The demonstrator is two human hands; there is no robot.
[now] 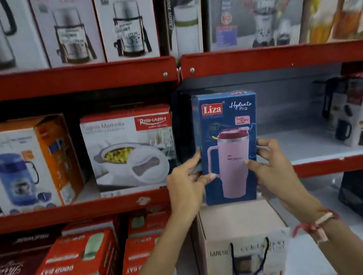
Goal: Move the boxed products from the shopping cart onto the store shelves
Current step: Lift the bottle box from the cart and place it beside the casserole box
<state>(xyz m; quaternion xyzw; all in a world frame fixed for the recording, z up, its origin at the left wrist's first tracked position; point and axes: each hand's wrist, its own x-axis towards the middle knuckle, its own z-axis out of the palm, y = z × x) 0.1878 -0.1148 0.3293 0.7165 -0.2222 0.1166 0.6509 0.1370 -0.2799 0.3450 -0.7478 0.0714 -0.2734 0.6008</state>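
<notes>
Both hands grip one upright box: the left hand clasps its left edge with the thumb across the front, and the right hand clasps its right edge the same way. The box is tall and blue, printed "Liza" in a red patch and "Hydrate Pro", with a pink handled tumbler under a dark red lid. It is held at the front of the red middle shelf, its base lower than the shelf lip, just right of a casserole box.

Head view, close, facing red shelves straight-on.
</notes>
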